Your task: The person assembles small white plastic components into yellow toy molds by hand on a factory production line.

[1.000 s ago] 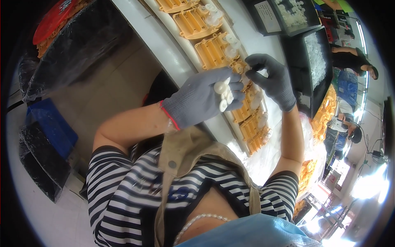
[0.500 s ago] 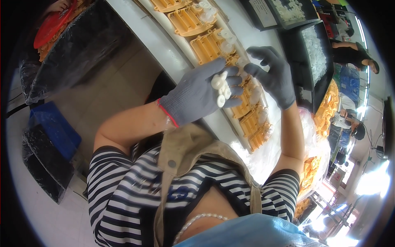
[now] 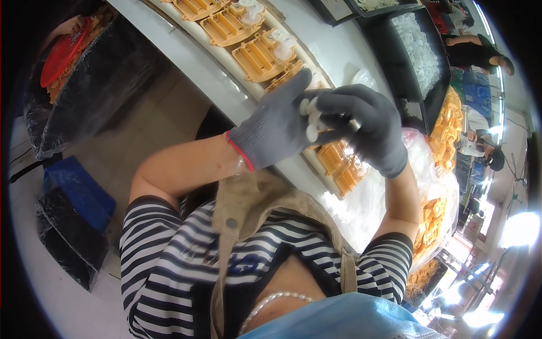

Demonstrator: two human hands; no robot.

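Note:
My left hand (image 3: 276, 121), in a grey glove with a red cuff, lies palm up and holds several small round white plastic pieces (image 3: 311, 133). My gloved right hand (image 3: 364, 127) reaches over that palm, its fingers curled onto the pieces. A small whitish bit (image 3: 354, 125) shows between the right hand's fingers; its kind is unclear. The right hand covers the left fingertips. Beneath both hands runs a row of yellow plastic housings (image 3: 259, 56) with slots, several of them bearing clear and white round parts (image 3: 282, 45) at one end.
Black bins (image 3: 415, 62) with translucent plastic parts stand at the right. Beyond them are bagged yellow parts (image 3: 432, 217). At the far left, another person's hand (image 3: 72, 25) is by a red tray (image 3: 65, 56). A blue bin (image 3: 79, 183) stands on the floor.
My right hand has moved left and closed over the white pieces in my left palm. The view has shifted, so the housings appear further up and left.

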